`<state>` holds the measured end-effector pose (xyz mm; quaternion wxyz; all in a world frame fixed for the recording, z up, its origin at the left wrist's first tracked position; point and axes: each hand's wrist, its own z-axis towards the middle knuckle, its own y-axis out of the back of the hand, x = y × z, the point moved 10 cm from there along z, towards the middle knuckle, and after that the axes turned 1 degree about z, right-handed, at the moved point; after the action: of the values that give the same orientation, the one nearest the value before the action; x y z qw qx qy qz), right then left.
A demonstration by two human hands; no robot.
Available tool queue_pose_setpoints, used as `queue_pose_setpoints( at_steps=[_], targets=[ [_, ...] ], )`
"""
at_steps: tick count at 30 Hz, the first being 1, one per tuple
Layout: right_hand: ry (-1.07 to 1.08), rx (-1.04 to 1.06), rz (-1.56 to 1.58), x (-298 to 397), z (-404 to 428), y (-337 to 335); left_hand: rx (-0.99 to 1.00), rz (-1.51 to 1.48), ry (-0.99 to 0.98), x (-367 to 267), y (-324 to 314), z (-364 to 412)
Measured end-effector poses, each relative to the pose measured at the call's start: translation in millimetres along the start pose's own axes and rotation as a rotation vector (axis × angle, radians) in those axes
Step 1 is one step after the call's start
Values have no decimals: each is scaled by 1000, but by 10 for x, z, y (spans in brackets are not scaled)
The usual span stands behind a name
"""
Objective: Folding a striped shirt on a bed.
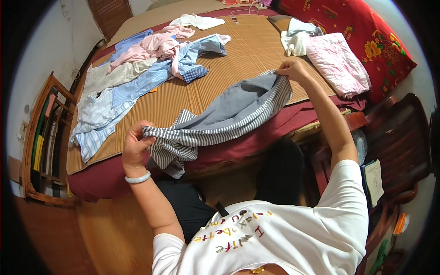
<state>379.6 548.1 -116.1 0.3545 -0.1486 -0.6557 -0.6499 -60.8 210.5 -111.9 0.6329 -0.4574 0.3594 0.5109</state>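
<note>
A grey garment with grey-and-white striped fabric is stretched between my two hands over the near edge of the bed. My left hand pinches its striped end between thumb and fingers, and a bunched striped part hangs just below. Farther out to the right, my right hand grips the opposite corner. Between them the plain grey side faces up, with a striped band along the lower edge. Whether the middle of the cloth rests on the mat cannot be told.
A woven mat covers the bed. Several rumpled garments lie on its left side. A folded pink quilted cloth and small white cloths sit at right, beside a red floral bundle. A dark wooden chair stands close by my right arm.
</note>
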Motion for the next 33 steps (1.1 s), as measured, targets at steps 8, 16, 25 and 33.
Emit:
queue_pose_setpoints(
  at_steps=[8, 16, 25, 33],
  targets=[
    [-230, 57, 885, -210, -163, 227, -189, 34, -3, -92, 200, 128],
    [-25, 34, 1004, 354, -155, 854, -349, 483, -332, -1508, 707, 474],
    [-49, 205, 966, 645, -149, 558, -283, 678, -221, -2465, 519, 664],
    [-263, 289, 1226, 468, -148, 28, -251, 874, -13, -2106, 617, 489]
  ],
)
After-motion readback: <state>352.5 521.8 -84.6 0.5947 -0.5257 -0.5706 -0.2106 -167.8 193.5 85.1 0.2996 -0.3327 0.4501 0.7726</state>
